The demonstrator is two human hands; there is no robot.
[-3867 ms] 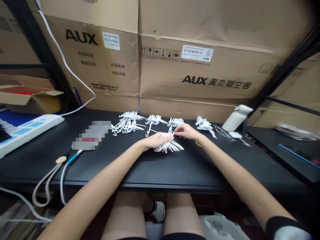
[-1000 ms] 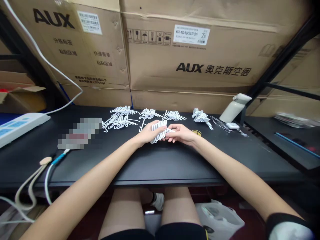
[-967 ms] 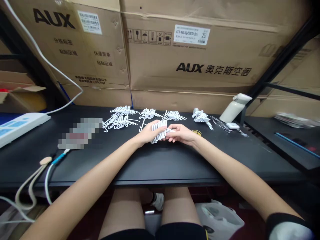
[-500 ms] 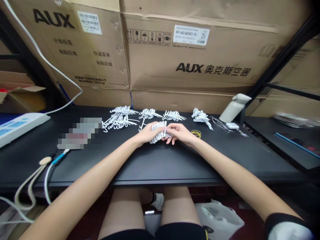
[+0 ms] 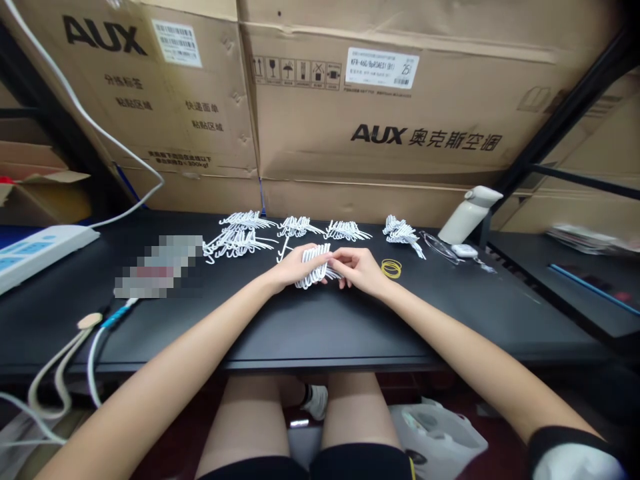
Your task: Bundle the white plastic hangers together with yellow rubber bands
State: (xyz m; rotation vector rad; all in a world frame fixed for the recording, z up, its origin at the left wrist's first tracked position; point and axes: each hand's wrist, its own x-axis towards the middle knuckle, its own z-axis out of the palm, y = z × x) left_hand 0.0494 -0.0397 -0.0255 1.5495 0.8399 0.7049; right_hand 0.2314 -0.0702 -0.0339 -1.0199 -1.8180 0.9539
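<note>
A row of white wire hooks (image 5: 315, 265) sits in my left hand (image 5: 292, 268), with the thumb across its top and the fingers around the far side. My right hand (image 5: 364, 268) is closed at the right end of that bunch, thumb and forefinger pinching it where the thin ends stick out. Its lower fingers are partly hidden. One loose white hook (image 5: 283, 248) shows just behind my left hand. Yellow rubber bands (image 5: 391, 269) lie just right of my right hand.
Several piles of white hooks (image 5: 348, 231) line the back of the black table (image 5: 330, 333). At right stand a pale bottle (image 5: 470, 215) and a white earphone case (image 5: 465, 251). A blurred-out device (image 5: 160, 267) and a power strip (image 5: 45, 250) lie left. Large cardboard boxes (image 5: 380, 153) wall the back.
My right hand has drawn slightly right and its fingers have curled in more at the end of the bunch. The bunch has tilted a little in my left hand.
</note>
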